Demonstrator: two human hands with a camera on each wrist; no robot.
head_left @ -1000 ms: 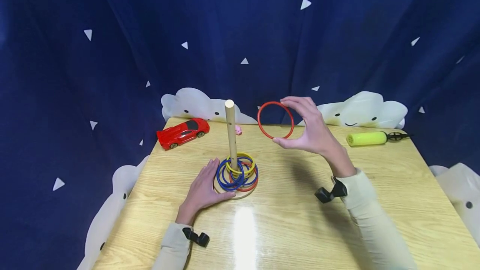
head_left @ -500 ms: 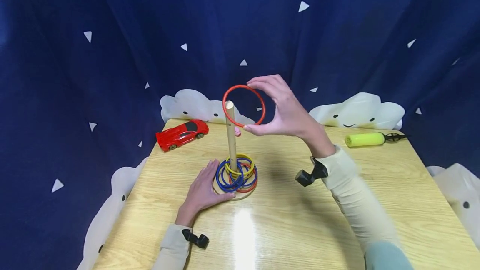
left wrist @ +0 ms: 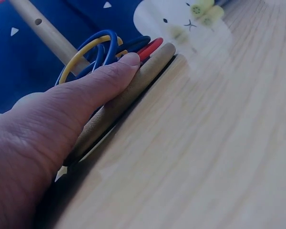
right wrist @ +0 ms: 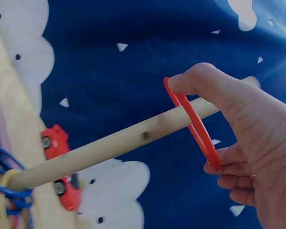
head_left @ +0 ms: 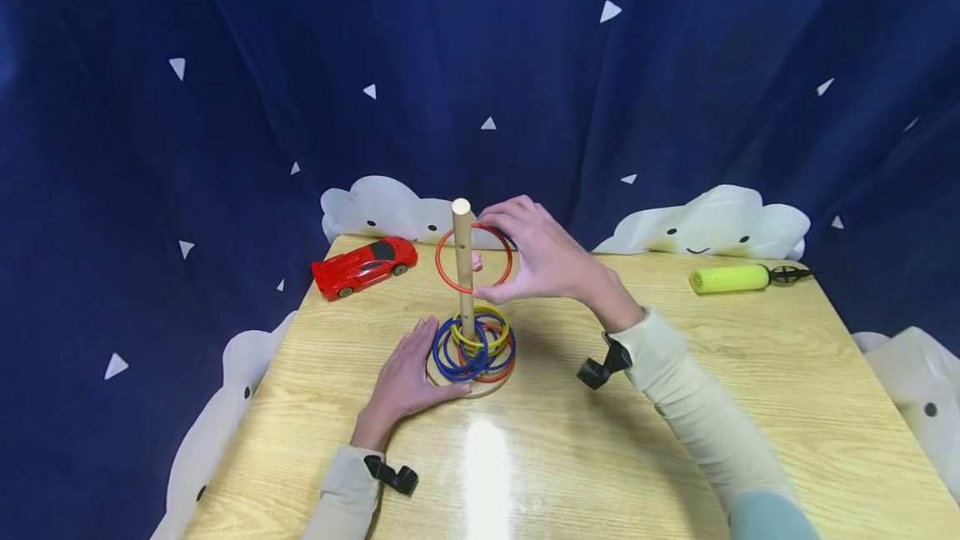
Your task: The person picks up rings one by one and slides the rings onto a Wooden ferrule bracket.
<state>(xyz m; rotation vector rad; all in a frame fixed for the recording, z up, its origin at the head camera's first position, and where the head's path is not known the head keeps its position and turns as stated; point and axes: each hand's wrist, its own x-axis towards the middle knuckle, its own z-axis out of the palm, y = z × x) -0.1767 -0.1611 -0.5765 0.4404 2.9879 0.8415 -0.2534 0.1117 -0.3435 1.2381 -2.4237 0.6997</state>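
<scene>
A wooden peg [head_left: 462,265] stands upright on a round wooden base [head_left: 489,390]. Several blue, yellow and red rings [head_left: 480,348] lie in a loose, overlapping heap around its foot. My left hand [head_left: 405,373] grips the base at its left side, and in the left wrist view the thumb [left wrist: 109,78] lies along the rim. Higher up, my right hand [head_left: 543,257] pinches a red ring [head_left: 442,273] between thumb and fingers. In the right wrist view the peg passes through that red ring [right wrist: 198,124], which encircles its upper part.
At the table's [head_left: 600,457] back left sits a red toy car [head_left: 365,267]. A small pink object [head_left: 476,262] is behind the peg. A yellow-green pump [head_left: 731,278] with a black end lies at the back right. A blue curtain [head_left: 480,65] hangs behind.
My right hand has carried the red ring left from beside the peg, up over its top, then down around it. The left hand stays at the base.
</scene>
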